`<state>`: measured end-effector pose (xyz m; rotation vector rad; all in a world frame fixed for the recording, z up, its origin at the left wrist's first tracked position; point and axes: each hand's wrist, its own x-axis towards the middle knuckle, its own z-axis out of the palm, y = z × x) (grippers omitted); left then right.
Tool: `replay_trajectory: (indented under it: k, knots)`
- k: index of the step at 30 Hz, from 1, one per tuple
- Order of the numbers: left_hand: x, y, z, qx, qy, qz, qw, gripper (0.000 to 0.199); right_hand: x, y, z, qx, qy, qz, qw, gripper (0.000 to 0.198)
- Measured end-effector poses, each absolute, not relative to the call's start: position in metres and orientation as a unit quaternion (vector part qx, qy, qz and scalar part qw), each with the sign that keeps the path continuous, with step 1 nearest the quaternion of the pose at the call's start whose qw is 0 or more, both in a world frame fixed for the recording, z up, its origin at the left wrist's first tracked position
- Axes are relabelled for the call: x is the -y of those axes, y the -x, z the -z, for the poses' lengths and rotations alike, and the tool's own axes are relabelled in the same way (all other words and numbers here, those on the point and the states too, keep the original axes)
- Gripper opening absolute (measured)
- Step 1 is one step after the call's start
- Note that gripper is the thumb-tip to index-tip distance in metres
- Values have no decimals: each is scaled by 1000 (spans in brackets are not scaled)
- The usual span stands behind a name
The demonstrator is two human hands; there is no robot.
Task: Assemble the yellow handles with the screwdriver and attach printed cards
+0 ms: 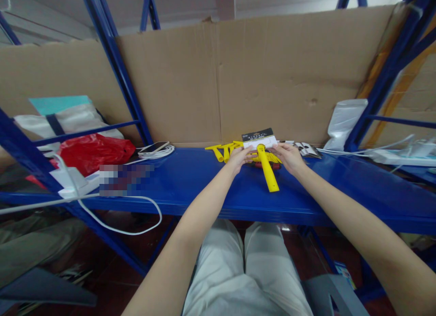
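Both hands hold up a yellow T-shaped tool (267, 169) above the blue table; its flat handle points down toward me. Across its head lies a black-and-white packaging card (259, 137). My left hand (240, 159) is closed at the left end of the head and card, while my right hand (289, 156) pinches the right end. Just behind, several more yellow T-shaped tools (218, 153) rest on the table, partly hidden by my left hand. Beneath the held tool, something red and black (272, 165) shows only in part.
A tall cardboard sheet (170, 89) backs the blue table (190, 175). To the left are a red plastic bag (91, 150), a phone (155, 147) and white cables (160, 155). Blue posts stand at both sides. Near the right post is a white plastic package (345, 120).
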<state>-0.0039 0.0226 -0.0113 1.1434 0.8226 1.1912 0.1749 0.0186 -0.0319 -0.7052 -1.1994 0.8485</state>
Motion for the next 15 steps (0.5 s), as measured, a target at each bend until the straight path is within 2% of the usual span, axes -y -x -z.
replay_trajectory:
  k: [8, 15]
  knots:
    - [-21, 5, 9, -365, -480, -530, 596, 10, -22, -178, 35, 534, 358, -328, 692, 34]
    - [-24, 4, 10, -392, -478, -530, 581, 12, -19, -181, 33, 544, 460, -282, 643, 40]
